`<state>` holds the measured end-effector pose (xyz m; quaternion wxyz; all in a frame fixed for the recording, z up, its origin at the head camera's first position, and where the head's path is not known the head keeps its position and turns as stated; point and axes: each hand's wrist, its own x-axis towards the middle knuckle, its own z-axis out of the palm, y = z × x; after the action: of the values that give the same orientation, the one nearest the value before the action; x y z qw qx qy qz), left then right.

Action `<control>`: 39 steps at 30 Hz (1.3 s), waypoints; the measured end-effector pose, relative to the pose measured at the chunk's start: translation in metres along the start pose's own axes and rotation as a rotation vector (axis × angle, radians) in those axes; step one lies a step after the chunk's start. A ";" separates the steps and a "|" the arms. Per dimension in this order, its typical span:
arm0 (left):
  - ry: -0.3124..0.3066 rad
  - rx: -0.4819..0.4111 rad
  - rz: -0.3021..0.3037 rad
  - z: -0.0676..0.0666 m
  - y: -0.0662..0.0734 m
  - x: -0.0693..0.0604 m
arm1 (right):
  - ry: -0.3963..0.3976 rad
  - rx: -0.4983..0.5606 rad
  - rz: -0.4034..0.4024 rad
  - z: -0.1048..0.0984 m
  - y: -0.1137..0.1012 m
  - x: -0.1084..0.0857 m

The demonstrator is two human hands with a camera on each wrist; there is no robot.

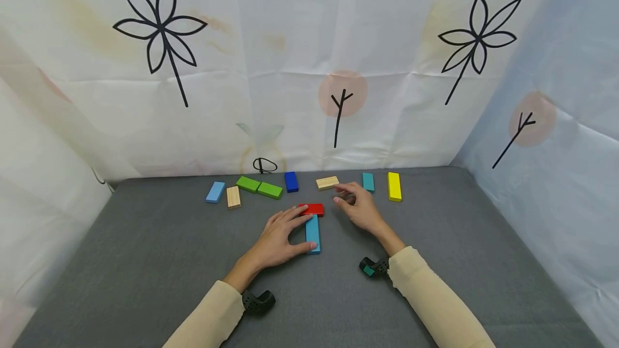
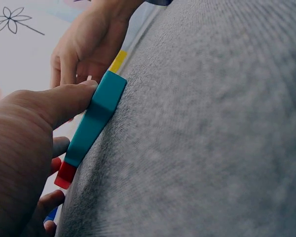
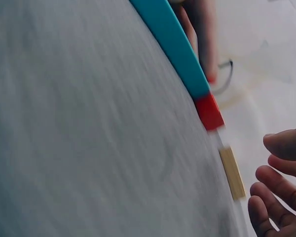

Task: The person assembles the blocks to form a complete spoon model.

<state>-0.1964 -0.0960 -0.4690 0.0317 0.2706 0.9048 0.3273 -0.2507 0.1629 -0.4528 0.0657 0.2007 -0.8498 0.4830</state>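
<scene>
A light blue block (image 1: 312, 234) lies lengthwise on the grey cloth, its far end against a red block (image 1: 316, 209) set crosswise. My left hand (image 1: 275, 238) spreads over both from the left. Its thumb touches the near end of the blue block (image 2: 96, 116), and its fairly straight fingers reach the far end and the red block (image 2: 65, 175). To the right, my right hand (image 1: 359, 209) hovers with loosely bent fingers and nothing between them. Nearest to its fingertips is a plain wooden block (image 1: 327, 182), which appears apart from the hand in the right wrist view.
Along the back lie a pale blue block (image 1: 215, 192), another wooden block (image 1: 234, 197), two green blocks (image 1: 249, 184), a dark blue block (image 1: 291, 182), a teal block (image 1: 368, 182) and a yellow block (image 1: 394, 187). A white printed cloth (image 1: 290, 52) hangs behind.
</scene>
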 end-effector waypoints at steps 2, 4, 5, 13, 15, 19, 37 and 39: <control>0.001 -0.001 0.000 0.001 0.000 0.000 | 0.053 -0.025 -0.002 -0.008 0.005 0.001; 0.003 -0.004 0.005 0.001 0.000 0.000 | 0.107 -0.051 0.010 -0.015 0.011 0.002; 0.002 -0.005 0.005 0.001 0.000 -0.001 | 0.136 -0.076 0.019 -0.019 0.014 0.002; 0.008 -0.012 0.024 0.002 -0.002 -0.001 | 0.232 -0.184 0.106 -0.036 0.032 0.002; 0.011 -0.016 0.027 0.002 -0.002 0.000 | 0.214 -0.197 0.111 -0.037 0.033 0.003; 0.012 -0.016 0.026 0.001 -0.002 0.000 | 0.159 -0.205 0.146 -0.038 0.035 0.003; 0.011 -0.003 0.035 0.001 -0.001 0.000 | -0.037 -0.301 0.201 -0.038 0.038 0.002; 0.011 -0.004 0.037 0.001 -0.001 0.000 | -0.030 -0.309 0.190 -0.037 0.038 0.002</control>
<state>-0.1967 -0.0961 -0.4704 0.0210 0.2853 0.8992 0.3310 -0.2711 0.2111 -0.4633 0.0373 0.1142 -0.9298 0.3479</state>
